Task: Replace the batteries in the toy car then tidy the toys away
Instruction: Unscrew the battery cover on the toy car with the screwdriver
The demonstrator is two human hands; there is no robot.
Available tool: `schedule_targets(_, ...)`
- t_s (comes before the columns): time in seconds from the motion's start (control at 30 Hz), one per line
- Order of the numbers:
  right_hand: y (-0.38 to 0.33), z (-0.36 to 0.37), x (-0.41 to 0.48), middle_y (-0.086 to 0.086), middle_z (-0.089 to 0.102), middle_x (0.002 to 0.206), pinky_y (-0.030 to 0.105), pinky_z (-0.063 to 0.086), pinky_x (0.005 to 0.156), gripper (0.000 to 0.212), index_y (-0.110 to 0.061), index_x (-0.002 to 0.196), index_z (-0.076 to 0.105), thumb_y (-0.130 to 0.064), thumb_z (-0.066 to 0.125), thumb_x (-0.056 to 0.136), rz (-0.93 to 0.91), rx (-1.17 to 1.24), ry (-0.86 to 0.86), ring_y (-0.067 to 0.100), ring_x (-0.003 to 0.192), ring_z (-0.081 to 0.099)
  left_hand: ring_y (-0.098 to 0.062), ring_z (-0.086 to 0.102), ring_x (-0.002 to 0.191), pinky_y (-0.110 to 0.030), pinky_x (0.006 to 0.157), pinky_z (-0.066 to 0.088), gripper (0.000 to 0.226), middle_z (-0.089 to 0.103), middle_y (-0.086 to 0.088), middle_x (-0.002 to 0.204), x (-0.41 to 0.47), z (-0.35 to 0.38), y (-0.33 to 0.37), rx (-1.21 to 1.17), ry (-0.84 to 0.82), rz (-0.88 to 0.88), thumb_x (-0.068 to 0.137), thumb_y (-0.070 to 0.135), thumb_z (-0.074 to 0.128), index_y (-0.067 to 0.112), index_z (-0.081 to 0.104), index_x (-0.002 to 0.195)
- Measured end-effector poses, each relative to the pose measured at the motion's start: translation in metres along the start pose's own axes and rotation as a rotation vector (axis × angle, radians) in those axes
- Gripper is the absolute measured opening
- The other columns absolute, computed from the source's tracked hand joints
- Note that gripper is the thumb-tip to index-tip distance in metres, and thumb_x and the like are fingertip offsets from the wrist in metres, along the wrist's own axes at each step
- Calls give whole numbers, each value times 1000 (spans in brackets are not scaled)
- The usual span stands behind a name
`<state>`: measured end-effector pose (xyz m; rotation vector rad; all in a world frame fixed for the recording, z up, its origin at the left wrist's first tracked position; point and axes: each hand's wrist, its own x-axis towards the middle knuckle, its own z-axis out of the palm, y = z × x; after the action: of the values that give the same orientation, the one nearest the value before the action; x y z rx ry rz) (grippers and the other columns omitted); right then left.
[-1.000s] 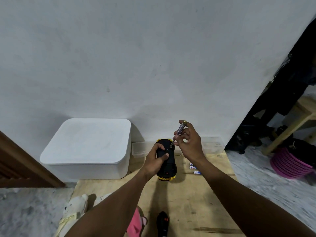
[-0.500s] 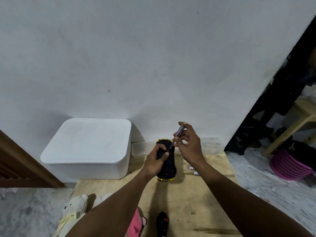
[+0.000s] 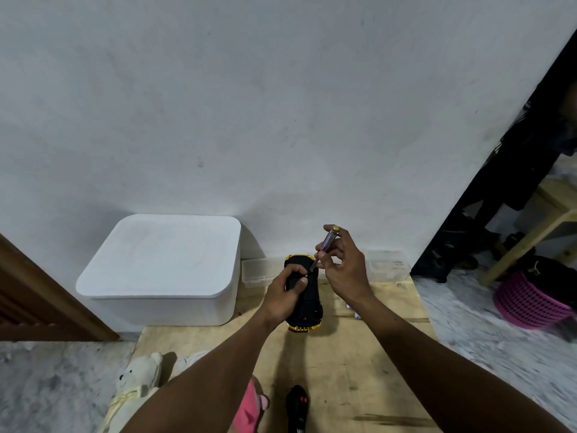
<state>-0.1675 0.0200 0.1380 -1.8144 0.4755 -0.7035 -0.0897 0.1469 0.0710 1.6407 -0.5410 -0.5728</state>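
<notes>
**Progress.** The task is at an early stage. The toy car [image 3: 307,310] lies underside up on the wooden tabletop [image 3: 359,370], just in front of the wall. The left hand [image 3: 285,292] grips the car's far half, with fingers and thumb curled round the body. The right hand [image 3: 346,270] pinches a screwdriver [image 3: 324,245], whose tip sits on the chassis beside the left thumb. This suggests the battery-cover screw is being worked. Whether the cover is loose cannot be told.

Small batteries [image 3: 352,310] lie near the right wrist. The plush bear [image 3: 137,379] and the remote [image 3: 298,404] are not yet tidied away, and the white box [image 3: 162,267] is closed.

**Orientation.** The car's long axis runs from the person toward the wall. Each end shows yellow trim, and nose and tail cannot be told apart.
</notes>
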Motion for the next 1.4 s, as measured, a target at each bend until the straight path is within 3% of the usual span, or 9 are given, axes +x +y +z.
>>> schedule_targets(0.17, -4, 0, 3, 3, 68, 90, 54, 59, 75, 52, -30, 127, 54, 5, 59, 90, -5, 51, 27, 23, 79, 69, -16, 60, 91, -45, 88, 52, 9, 66, 11, 96, 4, -1, 2, 19, -6, -36, 87, 31, 59, 35, 62, 95)
schedule_targets(0.27, -5, 1, 2, 3, 67, 90, 53, 60, 73, 52, -30, 128, 53, 5, 59, 89, -8, 31, 2, 21, 82, 68, -16, 60, 90, -47, 87, 51, 11, 66, 13, 93, 7, -1, 2, 46, -2, -25, 85, 35, 59, 33, 61, 96)
schedule_targets(0.47, -3, 4, 2, 1, 68, 91, 54, 59, 73, 51, -31, 128, 53, 3, 60, 90, -5, 24, 10, 19, 82, 70, -16, 59, 89, -45, 86, 51, 4, 65, 10, 94, 9, -3, 2, 39, -15, -1, 90, 30, 60, 31, 60, 94)
schedule_targets(0.63, -1, 5, 2, 1, 68, 91, 54, 59, 75, 49, -31, 126, 54, 1, 60, 91, 1, 29, 21, 20, 80, 70, -11, 58, 87, -34, 82, 49, 5, 65, 9, 95, 11, -4, 0, 36, -2, 6, 94, 22, 61, 26, 60, 95)
schedule_targets(0.8, 0, 7, 3, -1, 68, 91, 53, 59, 74, 48, -31, 126, 53, 1, 60, 91, -3, 10, 9, 17, 84, 70, -14, 60, 89, -41, 85, 52, 4, 66, 7, 97, 13, -5, -2, 32, -16, 3, 93, 25, 61, 29, 60, 94)
schedule_targets(1.0, 1, 10, 3, -2, 68, 93, 55, 58, 75, 49, -31, 128, 51, 1, 57, 92, -20, -18, -15, 16, 93, 69, -11, 58, 87, -33, 82, 49, 9, 64, 10, 95, 13, -5, -3, 9, -12, 0, 94, 20, 60, 28, 60, 95)
schedule_targets(1.17, 1, 10, 3, -1, 65, 94, 52, 58, 76, 57, -33, 134, 47, 6, 52, 91, -52, -41, -53, 17, 89, 66, -10, 57, 85, -32, 81, 48, 11, 65, 8, 96, 16, -5, -3, 15, -27, 9, 95, 17, 57, 27, 60, 96)
schedule_targets(1.3, 0, 9, 2, -1, 63, 92, 48, 58, 78, 63, -36, 137, 43, 8, 49, 92, -83, -64, -108, 17, 88, 65, -13, 59, 87, -40, 85, 52, 10, 66, 7, 99, 15, -5, -3, 2, -38, -3, 95, 20, 56, 29, 60, 97)
schedule_targets(1.4, 0, 9, 3, -1, 63, 92, 47, 58, 79, 65, -36, 139, 41, 8, 49, 92, -99, -70, -126, 18, 87, 64, -12, 59, 87, -36, 82, 51, 14, 66, 7, 99, 16, -6, -3, -12, -48, -13, 97, 18, 54, 30, 60, 97)
